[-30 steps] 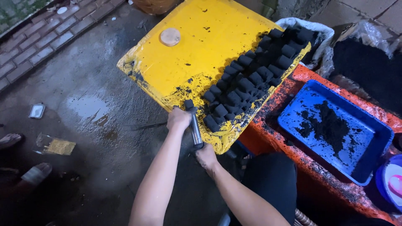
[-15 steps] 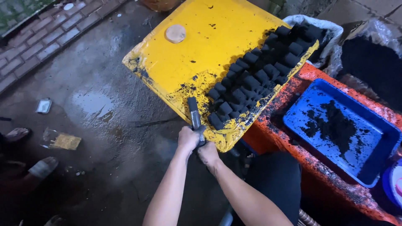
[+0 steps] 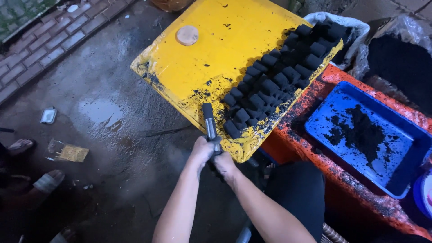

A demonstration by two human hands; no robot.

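Head view: both hands, left (image 3: pixel 202 150) and right (image 3: pixel 225 164), clamped around metal tube tool (image 3: pixel 209 126) at near edge of yellow board (image 3: pixel 216 49); tool tip just beside black briquettes (image 3: pixel 279 81) on board.

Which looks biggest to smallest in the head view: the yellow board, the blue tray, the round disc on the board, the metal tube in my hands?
1. yellow board
2. blue tray, though its nearness to the camera may flatter it
3. metal tube, partly hidden by both hands
4. round disc
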